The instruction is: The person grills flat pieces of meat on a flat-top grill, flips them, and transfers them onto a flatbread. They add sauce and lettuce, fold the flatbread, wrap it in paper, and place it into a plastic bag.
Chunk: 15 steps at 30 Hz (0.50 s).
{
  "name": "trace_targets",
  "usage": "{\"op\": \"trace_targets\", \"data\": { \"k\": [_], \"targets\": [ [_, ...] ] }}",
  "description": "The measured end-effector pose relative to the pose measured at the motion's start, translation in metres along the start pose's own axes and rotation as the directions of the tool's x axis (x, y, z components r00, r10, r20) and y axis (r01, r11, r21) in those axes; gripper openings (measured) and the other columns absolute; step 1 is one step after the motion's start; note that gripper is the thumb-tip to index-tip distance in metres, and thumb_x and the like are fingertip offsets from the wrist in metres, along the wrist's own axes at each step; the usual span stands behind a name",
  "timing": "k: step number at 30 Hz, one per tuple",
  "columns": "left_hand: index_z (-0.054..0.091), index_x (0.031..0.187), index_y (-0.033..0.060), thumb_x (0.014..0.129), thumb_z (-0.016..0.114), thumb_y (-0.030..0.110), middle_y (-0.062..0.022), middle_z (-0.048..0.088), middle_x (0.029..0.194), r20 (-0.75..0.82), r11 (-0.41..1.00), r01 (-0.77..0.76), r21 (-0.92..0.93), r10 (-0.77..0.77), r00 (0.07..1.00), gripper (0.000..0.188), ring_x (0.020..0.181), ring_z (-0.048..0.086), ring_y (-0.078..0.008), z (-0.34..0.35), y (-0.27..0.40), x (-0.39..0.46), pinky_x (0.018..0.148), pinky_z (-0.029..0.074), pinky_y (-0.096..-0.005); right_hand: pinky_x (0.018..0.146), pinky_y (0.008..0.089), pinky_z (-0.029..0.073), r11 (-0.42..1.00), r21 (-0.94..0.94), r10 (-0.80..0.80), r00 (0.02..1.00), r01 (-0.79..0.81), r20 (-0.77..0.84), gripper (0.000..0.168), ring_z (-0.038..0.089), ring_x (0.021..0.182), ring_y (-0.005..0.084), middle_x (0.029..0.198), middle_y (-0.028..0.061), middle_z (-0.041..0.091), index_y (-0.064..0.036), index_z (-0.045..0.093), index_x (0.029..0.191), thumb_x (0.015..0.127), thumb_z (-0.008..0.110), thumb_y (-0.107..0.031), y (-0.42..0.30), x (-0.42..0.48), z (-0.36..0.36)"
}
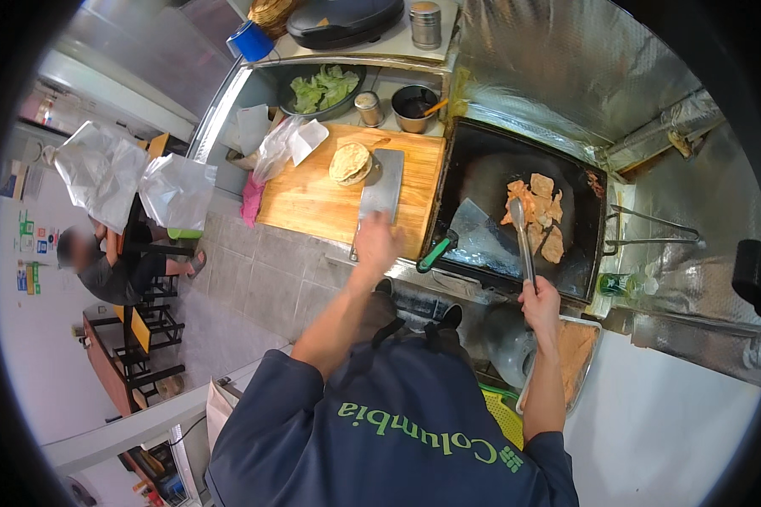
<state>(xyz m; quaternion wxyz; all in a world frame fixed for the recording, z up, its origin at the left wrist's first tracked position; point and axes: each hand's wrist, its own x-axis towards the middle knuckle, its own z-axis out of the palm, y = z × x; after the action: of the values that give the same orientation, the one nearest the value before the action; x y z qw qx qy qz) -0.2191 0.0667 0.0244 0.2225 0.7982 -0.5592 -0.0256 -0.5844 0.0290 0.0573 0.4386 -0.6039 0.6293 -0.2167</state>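
Note:
My right hand (539,304) grips metal tongs (523,231), whose tips rest on browned meat pieces (541,196) on the black griddle (485,152). Over the near part of the wooden cutting board (304,196) is my left hand (378,244), slightly blurred. It is at the handle end of a cleaver (382,177) lying flat on the board; whether the fingers close round the handle is unclear. A round flatbread (350,163), which looks stacked or split, lies left of the blade.
A green-handled scraper (437,253) lies across the griddle's near left corner. Behind the board stand a bowl of lettuce (325,87), a shaker (369,109) and a sauce pot (414,108). Other tongs (656,225) and a bottle (621,284) lie right. A person (117,266) sits far left.

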Motion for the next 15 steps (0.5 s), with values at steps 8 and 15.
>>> {"op": "trace_targets", "data": {
  "k": [8, 15],
  "targets": [
    [0.061, 0.104, -0.0007, 0.08, 0.068, 0.027, -0.0211, 0.062, 0.099, 0.325, 0.999, 0.036, -0.008, -0.031, 0.945, 0.037, 0.093, 0.063, -0.0396, 0.01, -0.096, 0.013, 0.08, 0.053, -0.0503, 0.043, 0.0246, 0.04, 0.987, 0.077, 0.145, 0.985, -0.138, -0.095, 0.025, 0.051, 0.047, 0.0081, 0.059, 0.0027, 0.058, -0.004, 0.057, 0.08, 0.099, 0.055, -0.02, -0.043, -0.013, 0.034],
    [0.061, 0.114, 0.0026, 0.086, 0.069, 0.033, -0.0215, 0.06, 0.112, 0.081, 0.968, 0.193, -0.158, -0.182, 0.98, 0.042, 0.105, 0.06, -0.0385, -0.021, -0.141, 0.118, 0.085, 0.051, -0.0475, 0.042, 0.0274, 0.041, 0.968, 0.099, 0.25, 0.935, -0.232, -0.25, 0.024, 0.053, 0.046, 0.0099, 0.058, 0.0034, 0.059, -0.003, 0.058, 0.079, 0.096, 0.055, -0.02, -0.077, -0.025, 0.082]
  ]
}}
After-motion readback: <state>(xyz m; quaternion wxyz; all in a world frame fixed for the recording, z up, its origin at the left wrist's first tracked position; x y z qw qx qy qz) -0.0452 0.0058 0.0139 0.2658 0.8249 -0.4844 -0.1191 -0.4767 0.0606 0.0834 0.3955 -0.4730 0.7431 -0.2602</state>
